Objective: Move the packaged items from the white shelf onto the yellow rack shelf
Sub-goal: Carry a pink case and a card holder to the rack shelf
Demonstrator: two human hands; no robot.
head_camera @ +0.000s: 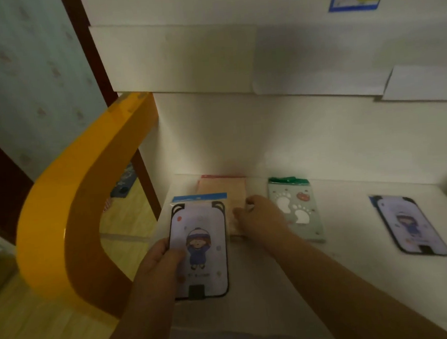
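Head view | white shelf (265,273): four packages | left hand (160,262) grips lilac cartoon-girl package (200,240), thumb on its front | right hand (258,217) fingers curled on peach package (229,193) | green paw-print package (297,206) just right | second lilac package (411,226) far right | yellow rack (67,208) left.
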